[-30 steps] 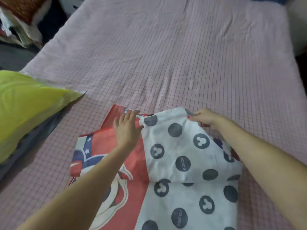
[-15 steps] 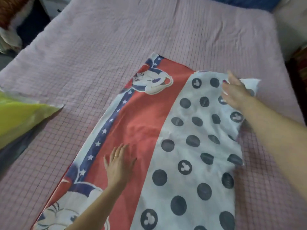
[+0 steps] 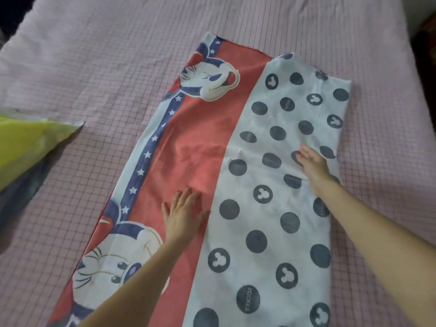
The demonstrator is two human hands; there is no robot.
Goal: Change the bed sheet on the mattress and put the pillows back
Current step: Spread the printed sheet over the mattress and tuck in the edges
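Note:
A folded bed sheet [image 3: 236,142], red with cartoon mice on its left half and white with dark dots on its right half, lies as a long strip on the mattress [image 3: 118,55], which wears a pink checked cover. My left hand [image 3: 182,217] rests flat on the red part, fingers spread. My right hand [image 3: 312,162] lies flat on the white dotted part, farther up and to the right. Neither hand grips the cloth.
A yellow-green pillow [image 3: 26,140] lies at the left edge over a dark grey cloth [image 3: 18,192]. Bare mattress cover shows to the left, beyond and to the right of the sheet. The mattress's right edge [image 3: 415,67] borders a dark gap.
The sheet was unfolded away from me into a long strip. My right hand let go of its far corner and came back down onto the white part. My left hand stays flat on the red.

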